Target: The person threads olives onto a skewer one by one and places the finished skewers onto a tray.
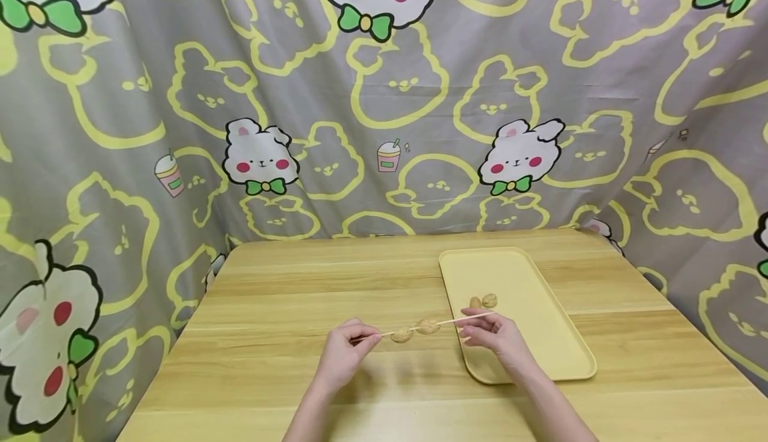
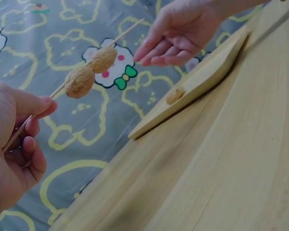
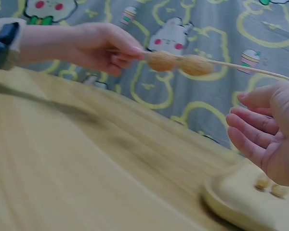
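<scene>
My left hand (image 1: 348, 352) pinches one end of a thin wooden skewer (image 2: 58, 90) between thumb and fingers. Two light brown, rough-surfaced balls (image 2: 79, 82) sit side by side on the skewer, past the left fingertips. The skewer's bare pointed end reaches toward my right hand (image 1: 493, 337). In the right wrist view that hand has its fingers loosely extended and apart, just below the skewer's tip, and grips nothing. Both hands are raised over the table. Beyond the right hand, two more brown balls (image 1: 489, 300) lie on a yellow tray (image 1: 555, 335).
The tray has a low raised rim and lies on the right part of a wood-grain table (image 1: 288, 295). A grey curtain (image 1: 360, 182) with cartoon rabbits and yellow outlines hangs behind the table and along its sides. A dark band (image 3: 5, 43) circles the left wrist.
</scene>
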